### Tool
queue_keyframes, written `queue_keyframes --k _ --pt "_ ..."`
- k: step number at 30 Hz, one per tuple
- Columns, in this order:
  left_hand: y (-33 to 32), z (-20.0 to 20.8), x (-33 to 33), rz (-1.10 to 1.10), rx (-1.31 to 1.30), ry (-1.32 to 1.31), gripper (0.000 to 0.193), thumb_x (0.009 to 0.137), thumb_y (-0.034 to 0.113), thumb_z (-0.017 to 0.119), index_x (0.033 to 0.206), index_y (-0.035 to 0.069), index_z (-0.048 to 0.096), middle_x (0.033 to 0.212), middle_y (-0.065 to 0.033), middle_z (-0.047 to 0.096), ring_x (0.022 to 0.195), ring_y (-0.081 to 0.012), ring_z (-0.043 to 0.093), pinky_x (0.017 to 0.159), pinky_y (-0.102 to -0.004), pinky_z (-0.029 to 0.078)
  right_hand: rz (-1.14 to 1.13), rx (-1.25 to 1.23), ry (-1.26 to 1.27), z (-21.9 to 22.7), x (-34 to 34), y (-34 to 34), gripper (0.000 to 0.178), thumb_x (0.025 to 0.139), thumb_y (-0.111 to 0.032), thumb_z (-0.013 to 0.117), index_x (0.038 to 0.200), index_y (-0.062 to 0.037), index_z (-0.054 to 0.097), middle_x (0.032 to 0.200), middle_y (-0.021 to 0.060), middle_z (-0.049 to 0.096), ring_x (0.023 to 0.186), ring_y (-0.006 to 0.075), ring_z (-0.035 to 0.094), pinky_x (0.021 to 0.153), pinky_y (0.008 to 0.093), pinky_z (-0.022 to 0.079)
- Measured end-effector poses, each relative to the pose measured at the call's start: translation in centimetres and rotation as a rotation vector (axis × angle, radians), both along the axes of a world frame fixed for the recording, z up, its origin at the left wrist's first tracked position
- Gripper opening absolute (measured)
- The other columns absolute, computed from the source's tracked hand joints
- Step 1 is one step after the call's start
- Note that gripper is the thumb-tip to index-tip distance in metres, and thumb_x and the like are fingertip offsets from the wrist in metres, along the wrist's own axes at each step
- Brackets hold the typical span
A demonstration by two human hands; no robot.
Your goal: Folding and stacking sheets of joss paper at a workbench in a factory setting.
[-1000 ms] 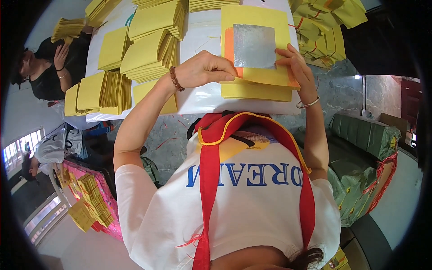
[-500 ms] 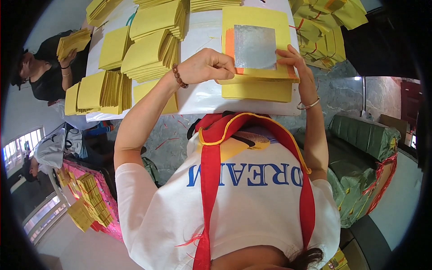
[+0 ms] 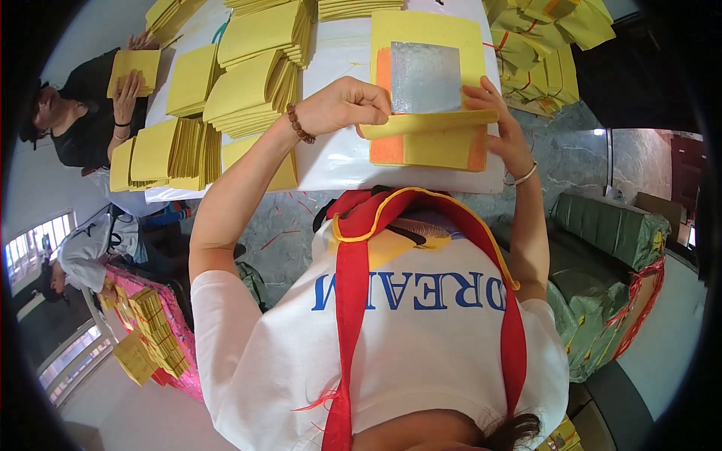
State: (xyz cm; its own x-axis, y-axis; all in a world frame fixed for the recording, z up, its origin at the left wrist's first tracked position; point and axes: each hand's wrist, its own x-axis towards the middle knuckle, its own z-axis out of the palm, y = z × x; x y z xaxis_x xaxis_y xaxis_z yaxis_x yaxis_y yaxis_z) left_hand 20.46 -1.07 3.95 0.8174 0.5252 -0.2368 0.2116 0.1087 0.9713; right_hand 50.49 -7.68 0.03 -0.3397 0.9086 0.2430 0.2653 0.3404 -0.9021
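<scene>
Yellow paper sheets (image 3: 468,34) lie stacked near the right edge of a white-covered table. On top is a square of silver foil (image 3: 426,75), with an orange band (image 3: 383,71) along its left. The near part of the top sheet is raised into a narrow curled fold (image 3: 436,122) just below the foil. My left hand (image 3: 347,107) pinches the left end of this fold. At the other end, my right hand (image 3: 510,129) has the fold between its fingers and thumb. Beneath the fold, another yellow surface with orange patches (image 3: 389,149) shows.
Piles of folded yellow paper (image 3: 256,83) cover the table's left side. Tied yellow bundles (image 3: 538,68) lie beyond its right edge. On the left, a co-worker (image 3: 90,105) holds a yellow stack. Green wrapped bales (image 3: 602,255) stand to my right.
The sheet's near edge has been lifted and curled away from me, exposing the orange patches under it. My hands have barely shifted. The co-worker's stack has turned and is now in two hands.
</scene>
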Motion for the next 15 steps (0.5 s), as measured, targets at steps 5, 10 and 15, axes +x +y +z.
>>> queue_keyframes --k 5,10,15 --pt "-0.2 0.7 -0.3 -0.020 0.058 0.027 0.019 0.083 0.016 0.061 0.093 0.001 0.061 0.084 -0.0002 0.059 0.077 -0.0063 0.053 0.067 -0.0244 0.044 -0.063 0.073 -0.055 -0.4 0.0 0.4 0.034 0.069 0.003 0.057 0.100 -0.0083 0.065 0.125 0.0056 0.054 0.135 0.0270 0.025 0.108 0.0395 0.022" --pt "-1.4 0.7 -0.1 0.062 1.163 0.173 0.043 0.074 0.016 0.067 0.115 0.009 0.056 0.116 -0.0081 0.053 0.107 -0.0237 0.049 0.089 -0.0378 0.036 -0.082 0.095 -0.019 -0.9 -0.2 0.5 0.033 0.070 0.006 0.054 0.098 -0.0081 0.065 0.123 0.0055 0.055 0.134 0.0269 0.026 0.108 0.0386 0.023" --pt "-2.4 0.2 0.6 0.150 1.560 0.262 0.043 0.070 0.010 0.060 0.113 0.012 0.057 0.109 -0.0055 0.056 0.101 -0.0234 0.051 0.083 -0.0360 0.038 -0.133 0.186 -0.014 -0.4 -0.2 0.0 0.023 0.076 -0.002 0.057 0.095 -0.0100 0.067 0.122 0.0070 0.056 0.129 0.0295 0.035 0.107 0.0393 0.024"
